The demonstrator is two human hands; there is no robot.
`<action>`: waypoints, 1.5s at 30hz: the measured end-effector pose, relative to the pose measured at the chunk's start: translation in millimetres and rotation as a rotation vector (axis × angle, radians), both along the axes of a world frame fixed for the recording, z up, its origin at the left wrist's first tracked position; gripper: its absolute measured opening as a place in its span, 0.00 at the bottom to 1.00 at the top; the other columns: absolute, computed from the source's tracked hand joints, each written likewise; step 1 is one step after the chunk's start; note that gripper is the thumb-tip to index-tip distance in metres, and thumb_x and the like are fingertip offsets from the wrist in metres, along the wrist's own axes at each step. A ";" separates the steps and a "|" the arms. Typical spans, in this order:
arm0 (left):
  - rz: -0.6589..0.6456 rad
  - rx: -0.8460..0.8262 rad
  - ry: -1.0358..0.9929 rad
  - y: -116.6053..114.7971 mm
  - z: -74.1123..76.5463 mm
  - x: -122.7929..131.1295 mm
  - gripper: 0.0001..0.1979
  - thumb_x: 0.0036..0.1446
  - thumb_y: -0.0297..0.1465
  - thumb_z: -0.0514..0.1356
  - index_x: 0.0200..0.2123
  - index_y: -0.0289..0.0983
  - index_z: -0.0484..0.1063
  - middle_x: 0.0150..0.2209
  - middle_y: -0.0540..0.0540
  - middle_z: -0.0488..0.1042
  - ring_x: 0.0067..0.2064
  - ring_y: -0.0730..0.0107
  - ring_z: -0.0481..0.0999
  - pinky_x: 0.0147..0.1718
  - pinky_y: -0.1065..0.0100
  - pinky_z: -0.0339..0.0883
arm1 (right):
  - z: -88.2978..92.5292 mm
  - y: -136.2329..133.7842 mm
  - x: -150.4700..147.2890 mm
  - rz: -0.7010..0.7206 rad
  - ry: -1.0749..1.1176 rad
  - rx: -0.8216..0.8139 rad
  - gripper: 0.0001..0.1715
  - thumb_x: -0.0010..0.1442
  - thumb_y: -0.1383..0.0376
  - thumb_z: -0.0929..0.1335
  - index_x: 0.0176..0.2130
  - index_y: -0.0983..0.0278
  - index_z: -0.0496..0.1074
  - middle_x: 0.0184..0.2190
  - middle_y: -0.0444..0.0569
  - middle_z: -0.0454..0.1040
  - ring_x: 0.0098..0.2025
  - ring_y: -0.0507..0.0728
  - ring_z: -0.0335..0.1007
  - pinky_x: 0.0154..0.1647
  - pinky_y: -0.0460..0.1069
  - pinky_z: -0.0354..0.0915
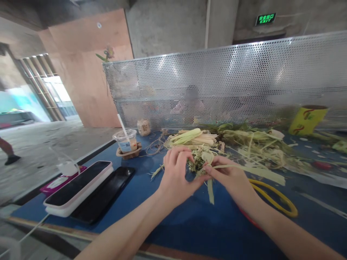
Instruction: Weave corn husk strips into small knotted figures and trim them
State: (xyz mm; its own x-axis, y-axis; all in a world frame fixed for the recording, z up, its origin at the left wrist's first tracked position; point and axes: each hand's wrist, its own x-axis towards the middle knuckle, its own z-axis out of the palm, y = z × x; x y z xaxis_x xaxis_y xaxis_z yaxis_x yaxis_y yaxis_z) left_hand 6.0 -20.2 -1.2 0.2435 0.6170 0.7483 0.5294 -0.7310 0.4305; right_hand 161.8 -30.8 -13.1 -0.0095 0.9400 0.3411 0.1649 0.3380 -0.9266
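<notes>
"What was held?"
"The right hand (230,175) pinched a pale husk strip (265,174); the left hand (176,171) curved beside the dried bundle (199,156), though I couldn't tell if it gripped"
"Where was that?"
"Between the hands, over the worktop (200,227)"

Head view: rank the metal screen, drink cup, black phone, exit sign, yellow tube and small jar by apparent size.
1. Metal screen
2. Black phone
3. Yellow tube
4. Drink cup
Exit sign and small jar: smallest, too alike to rank.
</notes>
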 end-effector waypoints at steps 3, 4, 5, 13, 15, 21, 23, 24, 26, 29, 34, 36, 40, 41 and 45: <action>0.075 0.145 0.166 -5.1 -3.2 3.8 0.18 0.39 0.47 0.62 0.24 0.38 0.70 0.45 0.43 0.66 0.50 0.53 0.58 0.48 0.52 0.50 | 0.9 -0.1 0.8 -0.016 0.012 0.014 0.10 0.47 0.59 0.69 0.29 0.64 0.70 0.26 0.45 0.72 0.29 0.53 0.69 0.29 0.46 0.65; 0.087 0.141 0.195 -5.6 -4.2 4.6 0.16 0.41 0.47 0.62 0.24 0.39 0.71 0.46 0.44 0.66 0.50 0.53 0.57 0.47 0.52 0.49 | 0.7 0.1 1.0 -0.018 0.002 0.017 0.10 0.46 0.60 0.69 0.29 0.64 0.70 0.26 0.45 0.72 0.30 0.54 0.69 0.29 0.46 0.65; 0.097 0.126 0.212 -5.5 -4.9 5.2 0.14 0.43 0.45 0.61 0.24 0.39 0.72 0.47 0.45 0.65 0.50 0.53 0.57 0.47 0.53 0.49 | 0.1 0.6 1.3 -0.019 -0.014 0.021 0.10 0.46 0.60 0.69 0.29 0.64 0.70 0.26 0.45 0.72 0.30 0.54 0.69 0.28 0.46 0.65; 0.075 0.022 0.210 -2.5 1.1 2.4 0.10 0.51 0.36 0.58 0.22 0.40 0.74 0.45 0.45 0.66 0.49 0.57 0.58 0.43 0.57 0.52 | 2.4 2.4 7.6 -0.010 -0.108 0.104 0.09 0.48 0.60 0.69 0.30 0.64 0.68 0.26 0.45 0.70 0.28 0.53 0.66 0.28 0.46 0.63; 0.063 0.003 0.218 -4.1 2.9 2.0 0.10 0.51 0.36 0.58 0.22 0.39 0.73 0.43 0.44 0.66 0.48 0.58 0.60 0.43 0.58 0.52 | 6.7 0.8 7.7 0.035 -0.065 0.057 0.10 0.48 0.60 0.68 0.30 0.63 0.68 0.25 0.44 0.70 0.27 0.52 0.66 0.27 0.46 0.63; -0.176 -0.336 0.226 -5.4 10.4 -2.6 0.11 0.53 0.35 0.55 0.23 0.36 0.69 0.32 0.47 0.67 0.39 0.68 0.66 0.40 0.64 0.57 | 11.8 -1.0 5.7 0.137 0.035 -0.029 0.09 0.48 0.61 0.69 0.28 0.64 0.67 0.23 0.42 0.68 0.23 0.49 0.62 0.24 0.44 0.59; -0.330 -0.485 0.207 -4.9 12.6 -3.9 0.12 0.53 0.35 0.54 0.23 0.36 0.69 0.32 0.48 0.67 0.37 0.71 0.67 0.39 0.68 0.59 | 5.6 2.0 5.4 0.157 0.074 -0.038 0.09 0.49 0.61 0.69 0.28 0.64 0.67 0.20 0.41 0.66 0.21 0.48 0.60 0.23 0.44 0.58; -0.397 -0.541 0.197 -4.6 13.4 -4.2 0.12 0.53 0.36 0.54 0.24 0.35 0.69 0.32 0.48 0.68 0.37 0.71 0.68 0.39 0.69 0.59 | 1.5 4.0 5.2 0.164 0.099 -0.047 0.09 0.50 0.61 0.68 0.28 0.64 0.67 0.19 0.40 0.66 0.21 0.48 0.60 0.23 0.44 0.58; -0.489 -0.608 0.167 -3.8 14.5 -4.5 0.12 0.53 0.36 0.55 0.24 0.35 0.69 0.31 0.48 0.68 0.36 0.72 0.68 0.39 0.71 0.60 | -6.1 7.8 4.9 0.174 0.168 -0.060 0.10 0.50 0.60 0.68 0.27 0.64 0.67 0.18 0.40 0.66 0.20 0.48 0.60 0.21 0.44 0.57; -0.577 -0.668 0.141 -1.4 16.2 -5.8 0.12 0.52 0.36 0.56 0.22 0.34 0.68 0.30 0.48 0.69 0.35 0.72 0.68 0.39 0.72 0.60 | -10.2 9.5 4.1 0.218 0.247 -0.077 0.10 0.49 0.60 0.69 0.27 0.64 0.68 0.18 0.40 0.67 0.20 0.47 0.60 0.20 0.43 0.56; -0.435 -0.698 -0.018 4.6 17.1 -9.1 0.15 0.53 0.40 0.52 0.25 0.34 0.67 0.26 0.50 0.66 0.30 0.75 0.64 0.32 0.72 0.58 | -1.1 1.1 1.2 0.292 0.366 -0.108 0.09 0.49 0.61 0.70 0.27 0.65 0.68 0.16 0.39 0.63 0.18 0.45 0.56 0.20 0.43 0.53; -0.411 -0.709 -0.142 6.2 14.8 -7.6 0.17 0.55 0.41 0.50 0.28 0.34 0.68 0.26 0.50 0.66 0.30 0.74 0.64 0.32 0.72 0.58 | 0.5 -2.6 -0.6 0.347 0.358 -0.150 0.10 0.49 0.60 0.69 0.27 0.65 0.68 0.15 0.38 0.62 0.18 0.45 0.55 0.21 0.43 0.52; -0.470 -0.801 -0.282 7.6 8.3 -1.5 0.18 0.53 0.41 0.53 0.22 0.32 0.68 0.22 0.52 0.64 0.26 0.77 0.62 0.29 0.73 0.56 | -2.4 -6.1 -3.7 0.396 0.328 -0.224 0.11 0.51 0.59 0.68 0.26 0.65 0.69 0.18 0.40 0.64 0.19 0.46 0.55 0.22 0.44 0.52; -0.482 -0.817 -0.319 7.9 7.2 -0.4 0.17 0.52 0.40 0.55 0.20 0.32 0.69 0.21 0.52 0.64 0.26 0.77 0.62 0.29 0.73 0.56 | -3.3 -6.5 -4.3 0.390 0.330 -0.242 0.11 0.52 0.58 0.67 0.26 0.65 0.69 0.18 0.40 0.64 0.20 0.46 0.56 0.22 0.45 0.52; -0.483 -0.843 -0.446 10.3 5.5 0.5 0.13 0.48 0.35 0.60 0.18 0.32 0.71 0.22 0.50 0.68 0.28 0.75 0.66 0.31 0.72 0.59 | -3.8 -7.6 -7.0 0.338 0.355 -0.302 0.11 0.50 0.59 0.68 0.25 0.65 0.71 0.19 0.42 0.66 0.21 0.48 0.57 0.23 0.45 0.53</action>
State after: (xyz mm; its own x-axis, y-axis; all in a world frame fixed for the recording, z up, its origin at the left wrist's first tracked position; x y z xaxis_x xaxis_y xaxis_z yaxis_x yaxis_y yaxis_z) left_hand 6.4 -9.9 4.3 0.4103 0.8881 0.2072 -0.0669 -0.1973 0.9781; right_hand 154.8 -38.5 -16.9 -0.2600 0.9609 0.0949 -0.2452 0.0293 -0.9690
